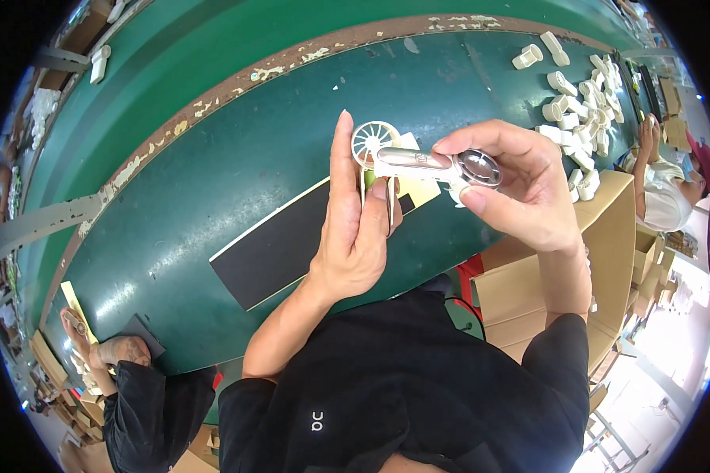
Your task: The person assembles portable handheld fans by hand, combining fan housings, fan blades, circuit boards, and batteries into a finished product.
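Observation:
Above the dark green table, both hands hold a white handheld fan (pixel 414 160) with a glossy, elongated body. My right hand (pixel 528 181) pinches the round end (pixel 479 168), dark inside a shiny ring, between thumb and fingers. At the other end, my left hand (pixel 351 221) has its forefinger stretched upward and its thumb bent against the white parts. A round spoked grille (pixel 375 140) shows just beyond the left fingers. Thin white curved edges and a bit of green lie between thumb and fingers; how they join is partly hidden.
A black flat board (pixel 276 248) with pale edges lies under my left hand. Many white plastic housings (pixel 588 110) are piled at the far right. An open cardboard box (pixel 607 244) stands near my right arm. Other people work at the left (pixel 126 355) and right (pixel 663 185).

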Demonstrator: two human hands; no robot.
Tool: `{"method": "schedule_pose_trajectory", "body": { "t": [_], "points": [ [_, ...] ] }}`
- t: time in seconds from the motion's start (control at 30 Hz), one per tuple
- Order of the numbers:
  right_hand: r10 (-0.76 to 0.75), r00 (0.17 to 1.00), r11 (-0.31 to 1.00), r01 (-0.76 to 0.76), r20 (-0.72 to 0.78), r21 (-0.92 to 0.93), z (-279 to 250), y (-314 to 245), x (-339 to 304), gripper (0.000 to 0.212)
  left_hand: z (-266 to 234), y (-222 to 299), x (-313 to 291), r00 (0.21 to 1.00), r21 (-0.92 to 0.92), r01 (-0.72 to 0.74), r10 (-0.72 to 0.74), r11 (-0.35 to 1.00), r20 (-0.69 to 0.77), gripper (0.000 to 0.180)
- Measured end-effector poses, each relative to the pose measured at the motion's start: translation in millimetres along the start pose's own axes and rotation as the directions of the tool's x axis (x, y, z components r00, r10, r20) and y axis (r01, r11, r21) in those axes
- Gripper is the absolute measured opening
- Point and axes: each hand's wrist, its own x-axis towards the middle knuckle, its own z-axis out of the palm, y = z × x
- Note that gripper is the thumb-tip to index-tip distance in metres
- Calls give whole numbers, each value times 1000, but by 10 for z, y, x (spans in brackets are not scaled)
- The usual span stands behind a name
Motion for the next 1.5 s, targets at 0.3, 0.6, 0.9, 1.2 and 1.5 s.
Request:
{"method": "schedule_pose_trajectory", "body": {
  "t": [0.3, 0.6, 0.9, 1.2, 1.5],
  "points": [
    [-92, 995, 995, 93, -35, 26, 9, 44, -42, 31, 2, 62, 21, 998, 72, -37, 40, 997, -38, 70],
    [-89, 996, 996, 89, -31, 15, -35, -13, -78, 31, -11, 108, 13, 1000, 68, -13, 14, 998, -24, 77],
    [-105, 992, 994, 104, -73, -29, 24, -2, -62, 29, 5, 91, 10, 1000, 74, -28, 28, 997, -8, 74],
    [-113, 988, 992, 106, -100, -71, 53, 35, -41, 29, 14, 37, -13, 999, 92, -17, 21, 996, -37, 60],
    [-96, 985, 993, 86, -146, -75, 50, 39, -2, 30, -31, 51, 12, 996, -78, 83, -85, 993, -22, 69]
  ]
}}
